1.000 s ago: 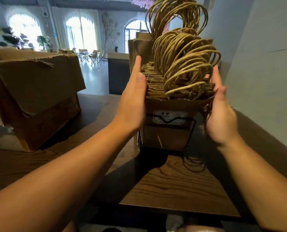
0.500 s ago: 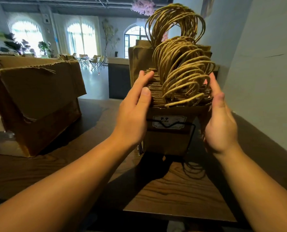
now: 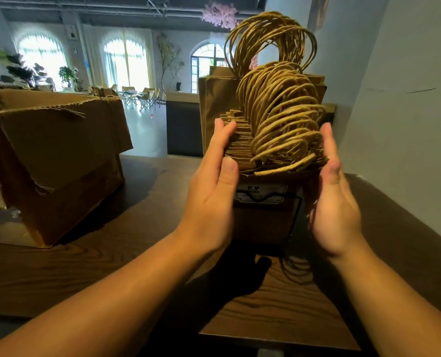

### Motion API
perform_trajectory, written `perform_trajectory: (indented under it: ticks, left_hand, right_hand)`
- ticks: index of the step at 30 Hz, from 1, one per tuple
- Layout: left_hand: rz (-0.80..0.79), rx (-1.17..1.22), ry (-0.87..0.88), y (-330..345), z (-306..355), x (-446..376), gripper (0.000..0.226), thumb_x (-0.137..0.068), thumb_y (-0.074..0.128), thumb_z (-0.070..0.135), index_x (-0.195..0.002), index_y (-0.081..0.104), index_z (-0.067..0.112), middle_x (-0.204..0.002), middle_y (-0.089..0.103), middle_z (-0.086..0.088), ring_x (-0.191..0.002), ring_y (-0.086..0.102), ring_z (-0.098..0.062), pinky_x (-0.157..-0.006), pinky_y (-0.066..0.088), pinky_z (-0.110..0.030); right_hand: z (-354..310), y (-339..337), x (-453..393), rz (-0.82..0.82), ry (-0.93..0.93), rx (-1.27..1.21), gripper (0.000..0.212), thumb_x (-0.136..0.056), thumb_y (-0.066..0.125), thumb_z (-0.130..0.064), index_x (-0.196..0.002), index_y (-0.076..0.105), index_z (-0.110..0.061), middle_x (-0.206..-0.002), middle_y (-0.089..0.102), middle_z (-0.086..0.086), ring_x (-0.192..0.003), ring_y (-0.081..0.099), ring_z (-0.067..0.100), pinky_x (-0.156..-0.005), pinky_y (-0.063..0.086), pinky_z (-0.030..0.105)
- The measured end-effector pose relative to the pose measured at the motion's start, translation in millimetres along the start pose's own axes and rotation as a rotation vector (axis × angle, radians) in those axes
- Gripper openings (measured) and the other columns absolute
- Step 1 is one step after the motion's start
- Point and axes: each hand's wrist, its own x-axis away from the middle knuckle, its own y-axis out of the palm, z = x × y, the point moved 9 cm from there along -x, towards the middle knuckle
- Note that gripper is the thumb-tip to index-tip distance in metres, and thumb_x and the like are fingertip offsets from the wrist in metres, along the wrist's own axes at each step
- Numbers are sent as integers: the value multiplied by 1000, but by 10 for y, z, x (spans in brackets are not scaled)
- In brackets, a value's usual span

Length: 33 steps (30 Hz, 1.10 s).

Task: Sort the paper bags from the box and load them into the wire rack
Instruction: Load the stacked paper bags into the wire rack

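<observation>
A tag reading "9.9" (image 3: 260,194) fronted one wire rack (image 3: 294,215), centre frame, as flat left hand (image 3: 209,199) and right hand (image 3: 335,202) pressed stacked paper bags (image 3: 242,148); one cardboard box (image 3: 52,161) left.

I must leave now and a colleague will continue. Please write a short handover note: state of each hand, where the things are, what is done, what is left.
Left hand: open, straight fingers against the left side of the small paper bags.
Right hand: open, flat against their right side.
The small bags stand in the wire rack on the table, taller bags behind them.
Cardboard box: left on the table, flaps open, contents hidden.
Done: many bags racked.
Left: square the stack; check the box.
</observation>
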Motion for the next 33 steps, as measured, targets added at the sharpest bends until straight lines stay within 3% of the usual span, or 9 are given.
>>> perform_trajectory:
  ticks: [3, 7, 12, 14, 20, 23, 26, 28, 33]
  left_hand:
    - [55, 101, -55, -117, -62, -80, 65, -101, 31, 59, -155, 27, 24, -156, 39, 12, -145, 35, -2, -122, 29, -36]
    - [78, 119, -181, -161, -239, -118, 57, -107, 27, 44, -159, 22, 23, -147, 41, 25, -135, 39, 13, -117, 30, -19]
    - [-35, 63, -198, 3, -247, -30, 101, -84, 29, 87, -161, 14, 24, -162, 34, 8, -147, 31, -2, -125, 22, -34]
    - [-34, 65, -227, -4, -285, -36, 98, -85, 26, 86, -161, 14, 27, -162, 32, 13, -147, 29, 1, -125, 19, -34]
    - [-39, 261, -292, 23, -214, -53, 49, -94, 20, 68, -128, 46, 45, -110, 63, 43, -115, 51, 23, -96, 36, 0]
    - [-62, 255, -306, 51, -278, -14, 108, -72, 41, 93, -158, 20, 31, -142, 44, 35, -138, 36, 12, -114, 26, -13]
    - [-84, 237, -311, 64, -289, 1, 123, -65, 43, 97, -161, 11, 28, -159, 30, 22, -147, 26, 4, -124, 16, -28]
    - [-95, 241, -331, 59, -292, -17, 118, -66, 40, 98, -161, 14, 32, -162, 28, 18, -150, 20, -1, -127, 10, -37]
    - [-63, 306, -312, 58, -195, -94, 50, -89, 20, 64, -130, 40, 43, -107, 64, 42, -110, 53, 23, -90, 39, 1]
  right_hand:
    - [2, -78, -77, 24, -14, -38, 59, -94, 14, -61, -152, 26, -50, -156, 31, -28, -127, 48, -3, -103, 34, 8]
    - [119, -97, -177, 42, 65, -102, 76, -92, 14, -70, -154, 35, -33, -158, 37, -13, -146, 31, 2, -123, 16, 32]
    - [208, 14, -135, -19, 106, -187, 72, -84, 26, -82, -147, 41, -50, -154, 44, -12, -144, 38, 11, -116, 34, 33]
    - [225, -10, -146, -17, 126, -260, 74, -84, 28, -73, -151, 39, -42, -150, 49, -12, -139, 44, 8, -105, 44, 23]
    - [95, 49, -159, -108, 67, -328, 91, -72, 47, -89, -150, 37, -44, -159, 36, -9, -149, 30, 13, -123, 16, 47]
    - [106, 118, -139, -134, 54, -315, 99, -72, 46, -90, -155, 30, -40, -160, 34, -10, -149, 28, 12, -124, 16, 49]
    - [113, 133, -149, -137, 50, -297, 99, -74, 44, -87, -157, 26, -35, -159, 35, -12, -147, 32, 8, -122, 24, 40]
    - [119, 114, -163, -145, 62, -317, 97, -77, 43, -83, -158, 26, -32, -159, 38, -9, -145, 35, 9, -118, 33, 32]
    - [140, 51, -212, -113, 76, -305, 93, -80, 32, -83, -156, 31, -30, -159, 37, -8, -148, 32, 11, -123, 20, 45]
